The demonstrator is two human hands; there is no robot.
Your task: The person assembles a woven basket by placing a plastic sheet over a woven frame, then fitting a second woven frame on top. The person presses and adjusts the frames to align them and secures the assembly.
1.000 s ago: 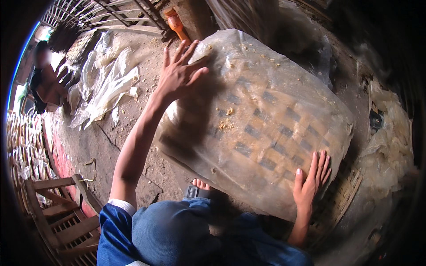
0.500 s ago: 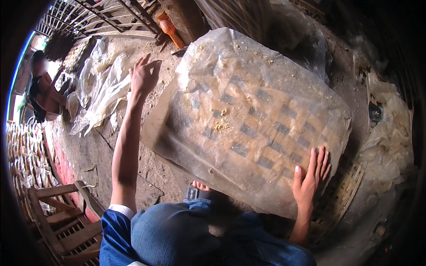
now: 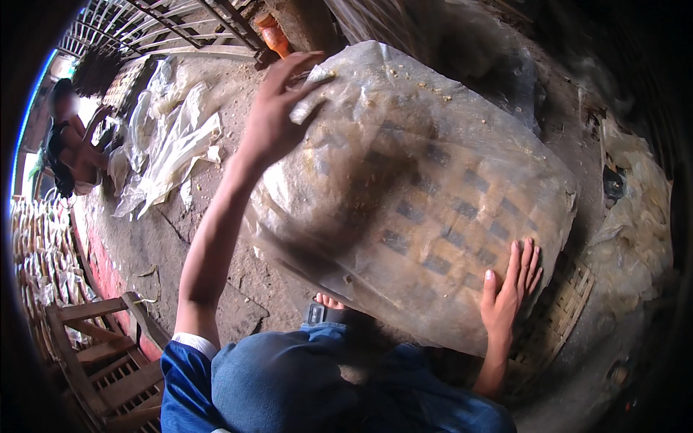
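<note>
I have the cloudy plastic sheet (image 3: 469, 224) spread right in front of me, and the checkered strips showing through it look like a weave lying underneath. Beyond the sheet's right edge, a woven bamboo panel (image 3: 570, 310) pokes out, though I cannot tell whether it is the same one.

My right hand (image 3: 507, 289) lies palm down just inside that right edge, its fingers long and lightly parted, thumb off to the side, gripping nothing. I take this flat press to work as a weight, pinning that side so the plastic does not slip or crease. My left hand (image 3: 278, 112) is over at the opposite, left edge, toward the far corner, its fingers wide and the thumb well apart, with plastic showing in the gap. They are blurred, so I cannot tell whether they touch the sheet or hover over it; set across from each other, my hands seem well placed to tension it between them.

Yellowish crumbs (image 3: 426, 88) lie along the far edge, resting loose on the surface. An orange bottle-shaped object (image 3: 273, 36) is just beyond my left hand. Well apart to the left, white plastic sheets (image 3: 173, 144) lie heaped near a co-worker (image 3: 76, 148), perhaps kept there so they do not tangle with mine
</note>
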